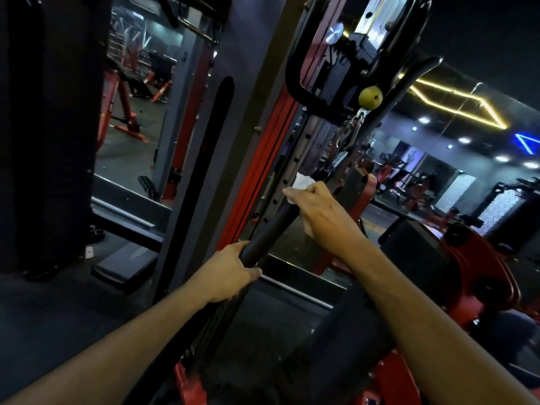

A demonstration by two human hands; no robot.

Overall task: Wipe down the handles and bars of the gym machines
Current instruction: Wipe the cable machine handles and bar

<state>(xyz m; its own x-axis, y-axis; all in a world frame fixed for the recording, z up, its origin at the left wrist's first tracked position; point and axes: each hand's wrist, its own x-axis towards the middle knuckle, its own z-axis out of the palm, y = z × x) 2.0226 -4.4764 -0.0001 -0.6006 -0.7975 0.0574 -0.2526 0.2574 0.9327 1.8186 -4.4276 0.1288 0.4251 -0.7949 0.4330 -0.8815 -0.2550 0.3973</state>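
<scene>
From the head camera, looking down along both bare forearms, the job looks to be mid-stroke on one piece: a black padded bar (268,229) that slants up from lower left toward the cable machine's red upright (263,147). How much of the gym is already wiped I cannot tell; nothing on the bar shows a wet or clean line, and the curved black handles (298,83) higher up, near the yellow-green ball stopper (370,97), are untouched at this moment, as are the machines in the dim room beyond. So I'd judge plenty is left. The left hand (230,273) is wrapped round the bar's lower end, fingers curled under it, steadying it. The right hand (315,209) sits further up the same bar, fingers closed over a crumpled white cloth (302,181) that pokes out above the knuckles and below the palm, pressed against the bar.
</scene>
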